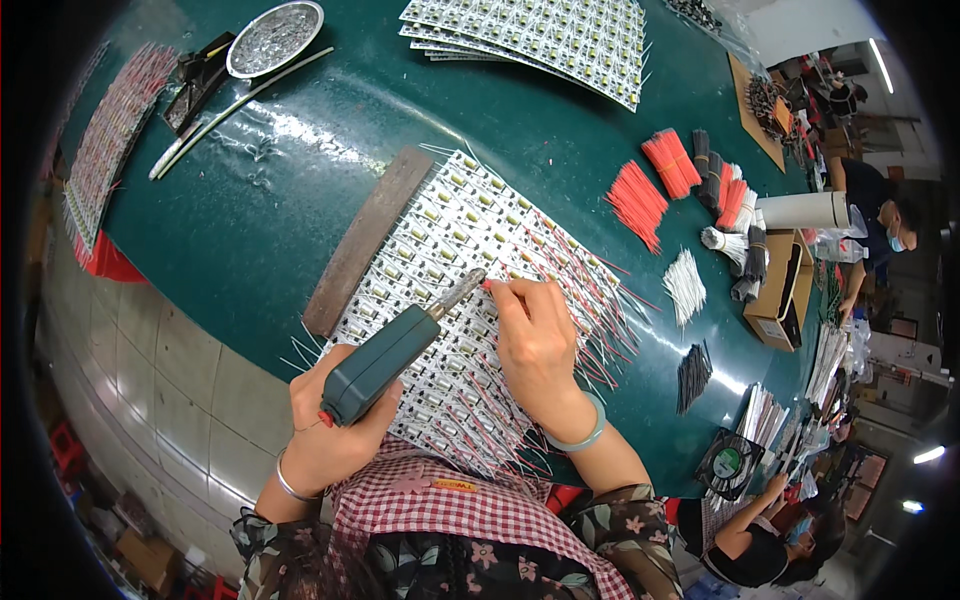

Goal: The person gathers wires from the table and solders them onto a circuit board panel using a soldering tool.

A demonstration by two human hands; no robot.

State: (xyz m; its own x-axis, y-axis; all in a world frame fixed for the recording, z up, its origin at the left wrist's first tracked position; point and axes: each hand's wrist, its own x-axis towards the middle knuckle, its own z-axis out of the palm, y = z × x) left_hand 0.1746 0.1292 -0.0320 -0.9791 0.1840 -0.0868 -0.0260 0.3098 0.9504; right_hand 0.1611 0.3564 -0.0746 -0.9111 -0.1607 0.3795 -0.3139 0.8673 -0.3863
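My left hand (325, 430) is wrapped round the dark green handle of a soldering gun (382, 362). Its metal tip reaches over a white panel of small circuit boards (425, 262). Close beside that tip, my right hand (538, 345) pinches a small red wire (488, 285) at the panel's middle; the wire's contact with the board is too small to make out. Many red and white wires (580, 290) stick out from the panel's right and lower parts. A brown flat bar (368, 240) lies along the panel's left edge.
At the right lie bundles of red wires (636, 205), white wires (684, 287) and black wires (693, 378), near a cardboard box (782, 290) and a small fan (730, 462). Stacked panels (530, 35) and a metal dish (275, 40) sit farther back. Two people work at the right.
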